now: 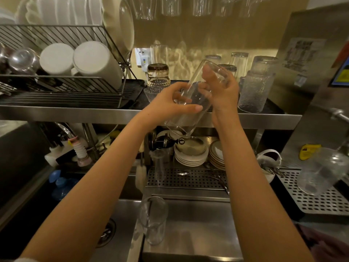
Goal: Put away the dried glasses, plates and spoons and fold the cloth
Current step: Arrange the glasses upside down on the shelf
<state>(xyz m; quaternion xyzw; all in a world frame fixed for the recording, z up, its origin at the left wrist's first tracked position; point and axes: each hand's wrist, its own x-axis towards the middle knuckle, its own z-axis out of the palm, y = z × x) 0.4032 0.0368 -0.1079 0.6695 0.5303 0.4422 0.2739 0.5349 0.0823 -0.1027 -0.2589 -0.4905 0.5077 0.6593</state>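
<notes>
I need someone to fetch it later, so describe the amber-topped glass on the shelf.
On the steel shelf above the sink, just right of the dish rack, stands an upturned glass. Unlike its clear neighbours, it has an amber-brown band on top.

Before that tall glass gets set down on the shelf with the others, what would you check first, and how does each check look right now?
1. Hold on the tall glass: left hand wraps the lower body, right hand grips near the upper end. Ok.
2. Glass orientation: tilted, not upright or inverted. Not ok for setting down yet.
3. Free spot on the shelf: the frosted glass and amber glass stand close behind the hands; any gap between them is hidden. Cannot tell.
4. Glass dry: cannot tell.
5. Below the glass: stacked plates sit directly under it, so a slip would hit them. Not ok.
</notes>
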